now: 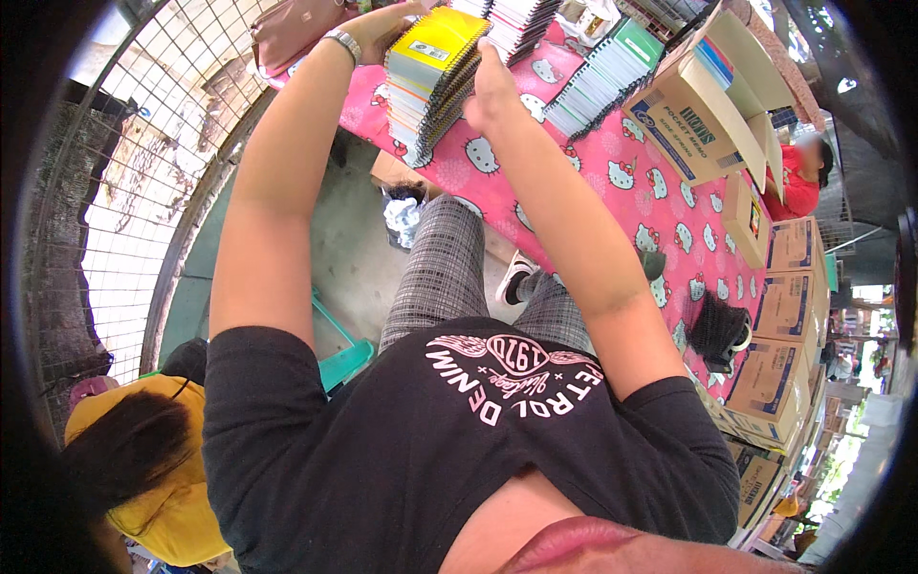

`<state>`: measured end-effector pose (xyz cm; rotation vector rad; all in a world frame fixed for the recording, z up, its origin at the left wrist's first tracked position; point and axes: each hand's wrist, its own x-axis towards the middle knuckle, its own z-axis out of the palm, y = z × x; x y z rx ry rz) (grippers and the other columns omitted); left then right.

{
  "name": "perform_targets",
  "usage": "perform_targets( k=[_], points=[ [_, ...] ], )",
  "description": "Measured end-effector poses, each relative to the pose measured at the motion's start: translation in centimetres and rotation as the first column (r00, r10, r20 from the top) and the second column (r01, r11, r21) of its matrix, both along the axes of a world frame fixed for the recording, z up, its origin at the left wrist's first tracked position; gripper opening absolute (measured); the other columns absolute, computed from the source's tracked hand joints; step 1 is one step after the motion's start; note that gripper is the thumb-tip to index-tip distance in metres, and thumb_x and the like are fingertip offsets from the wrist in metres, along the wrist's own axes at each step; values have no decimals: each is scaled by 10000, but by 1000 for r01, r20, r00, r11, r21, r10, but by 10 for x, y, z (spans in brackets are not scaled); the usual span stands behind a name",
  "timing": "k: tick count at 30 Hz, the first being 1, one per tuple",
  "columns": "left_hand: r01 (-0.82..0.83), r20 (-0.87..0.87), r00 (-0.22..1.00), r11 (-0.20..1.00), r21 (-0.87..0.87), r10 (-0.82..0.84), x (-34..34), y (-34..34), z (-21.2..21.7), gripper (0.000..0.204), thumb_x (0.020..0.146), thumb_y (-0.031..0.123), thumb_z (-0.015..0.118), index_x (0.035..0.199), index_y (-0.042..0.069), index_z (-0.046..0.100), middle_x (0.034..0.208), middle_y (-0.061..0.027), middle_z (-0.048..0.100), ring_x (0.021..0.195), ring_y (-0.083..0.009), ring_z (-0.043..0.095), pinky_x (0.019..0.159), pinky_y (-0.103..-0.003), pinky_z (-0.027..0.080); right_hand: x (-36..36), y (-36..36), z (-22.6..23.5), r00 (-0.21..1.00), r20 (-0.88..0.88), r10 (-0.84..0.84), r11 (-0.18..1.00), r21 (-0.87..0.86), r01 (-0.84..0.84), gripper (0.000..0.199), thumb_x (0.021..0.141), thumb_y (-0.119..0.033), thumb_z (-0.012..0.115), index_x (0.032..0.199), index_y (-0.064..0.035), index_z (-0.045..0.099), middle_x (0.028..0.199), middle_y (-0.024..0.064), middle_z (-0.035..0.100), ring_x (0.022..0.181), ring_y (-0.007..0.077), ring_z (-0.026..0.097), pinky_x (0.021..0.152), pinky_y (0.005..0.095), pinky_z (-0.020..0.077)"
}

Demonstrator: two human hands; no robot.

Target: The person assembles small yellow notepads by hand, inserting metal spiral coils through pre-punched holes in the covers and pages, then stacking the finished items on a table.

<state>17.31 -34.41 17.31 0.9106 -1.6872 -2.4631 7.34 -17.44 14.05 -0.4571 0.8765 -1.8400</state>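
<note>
A tall stack of spiral-bound notebooks [432, 46] with a yellow cover on top stands at the table's near left edge. From its far left side, my left hand [381, 29] presses against the stack, its fingers partly hidden behind it. My right hand [491, 91] grips the right side along the black spiral bindings. Just beyond are more stacked notebooks [521, 24] with white page edges. To the right of my right hand sits another notebook stack [612, 72] with a green cover on top.
The table has a pink patterned cloth [622, 177]. An open cardboard box [693, 115] stands right of the notebooks, with closed boxes [765, 378] farther right. A brown bag [292, 33] lies at the far left by a wire mesh. Other people sit left [153, 459] and right [798, 177].
</note>
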Motion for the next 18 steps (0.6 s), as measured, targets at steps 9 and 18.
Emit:
perform_targets(
  k=[9, 18],
  points=[
    [0, 82, 997, 990, -141, 12, -15, -1, -15, 453, 835, 451, 622, 1108, 90, 616, 1062, -64, 690, 875, -146, 676, 800, -314, 535, 18, -33, 14, 989, 118, 85, 988, 118, -99, 582, 947, -588, 320, 1259, -136, 514, 1266, 89, 573, 1142, 281, 540, 1024, 497, 365],
    [-180, 270, 886, 817, -549, 377, -7, -5, -17, 476, 856, 390, 625, 1163, 26, 610, 1064, -89, 670, 992, -135, 613, 868, -281, 471, -46, 130, 145, 344, -932, -112, 989, -138, -52, 466, 938, -471, 432, 1162, -79, 547, 1139, 117, 610, 1008, 285, 598, 911, 463, 446]
  ],
)
